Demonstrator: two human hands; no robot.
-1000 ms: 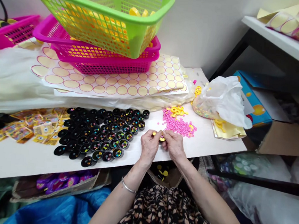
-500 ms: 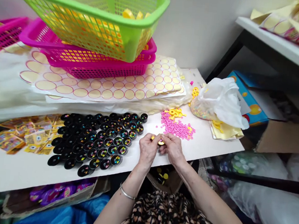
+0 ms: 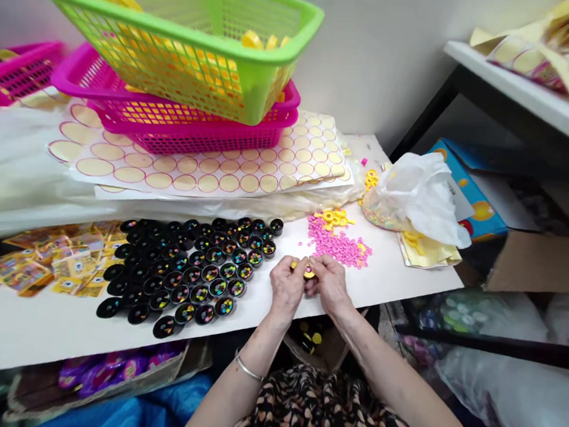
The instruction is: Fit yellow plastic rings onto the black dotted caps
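Between my two hands, just above the table's front edge, is a small round yellow piece (image 3: 308, 275) with a dark and pink centre. My left hand (image 3: 287, 284) pinches it from the left side, and my right hand (image 3: 328, 284) grips it from the right with fingers curled. Fingers hide much of the piece. Just beyond my hands lies a spread of small pink beads (image 3: 340, 246), with a little heap of yellow ring-shaped pieces (image 3: 334, 217) at its far edge. To the left stand several rows of round black cups (image 3: 200, 293) holding bits of many colours.
Pink (image 3: 196, 133) and green baskets (image 3: 258, 58) of yellow parts are stacked on sticker sheets (image 3: 227, 182) at the back. A white plastic bag (image 3: 416, 192) lies right. Printed cards (image 3: 65, 264) lie far left. An open box (image 3: 320, 349) sits below the table edge; a shelf (image 3: 525, 78) juts in right.
The camera view has shifted slightly, so the whole scene sits a little differently. Both hands stay together on the yellow piece, with only slight finger movement.
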